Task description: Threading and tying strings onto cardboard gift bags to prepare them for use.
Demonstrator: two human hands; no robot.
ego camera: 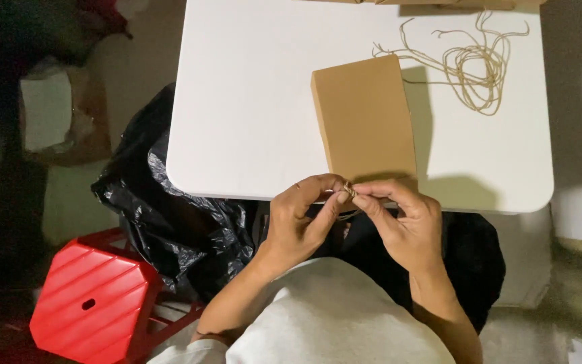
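A bit of twine (348, 191) is pinched between left hand (302, 219) and right hand (404, 226), right beside a brown box (365, 121) on the white table (250, 101).

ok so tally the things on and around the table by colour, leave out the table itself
brown: 3 (cardboard box, loose twine bundle, bit of twine pinched between left hand and right hand)
black: 1 (plastic bag)
red: 1 (plastic stool)
total: 5

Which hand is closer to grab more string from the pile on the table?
Probably the right hand. The string pile lies on the table's far right, on that hand's side. The left hand would have to cross over the brown box.
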